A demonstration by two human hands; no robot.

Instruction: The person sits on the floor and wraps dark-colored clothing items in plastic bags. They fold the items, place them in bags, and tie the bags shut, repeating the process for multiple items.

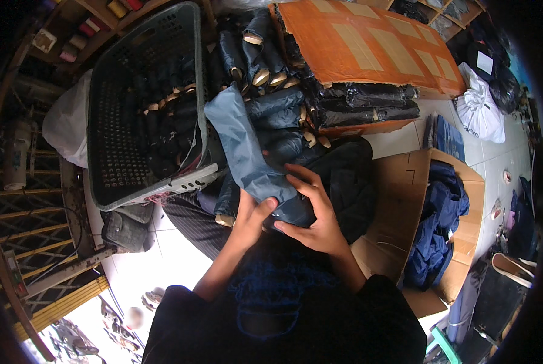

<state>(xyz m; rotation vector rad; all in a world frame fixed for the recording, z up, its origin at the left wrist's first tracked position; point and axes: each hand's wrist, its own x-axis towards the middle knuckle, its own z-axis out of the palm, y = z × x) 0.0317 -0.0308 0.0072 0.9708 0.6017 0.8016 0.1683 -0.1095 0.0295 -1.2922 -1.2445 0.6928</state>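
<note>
Head view, the bundle: a crinkly blue-grey bundle (241,142) is in both hands above the lap, its long end pointing up and away.
Left hand: the left hand (251,217) pinches the low end, thumb on top.
Right hand: the right hand (315,213) curls around the other side of that end, fingers bent and a bit apart, thumb low.
Tight side: the dark basket (111,121) has its rim just left of the bundle.
Far side: rolled bundles with tan tips (277,103) are packed close, up against the taped orange box (311,36).
Roomier side: the open brown box (393,200) stands apart from the right hand, dark blue cloth (432,227) inside.
Floor: white floor (156,258) shows left of the left forearm.
Hidden: fingers cover part of the low end; I can't tell if its top touches the rolls.
Hard to see: the basket's inside is dark, and the bottom-left floor is too bright.
</note>
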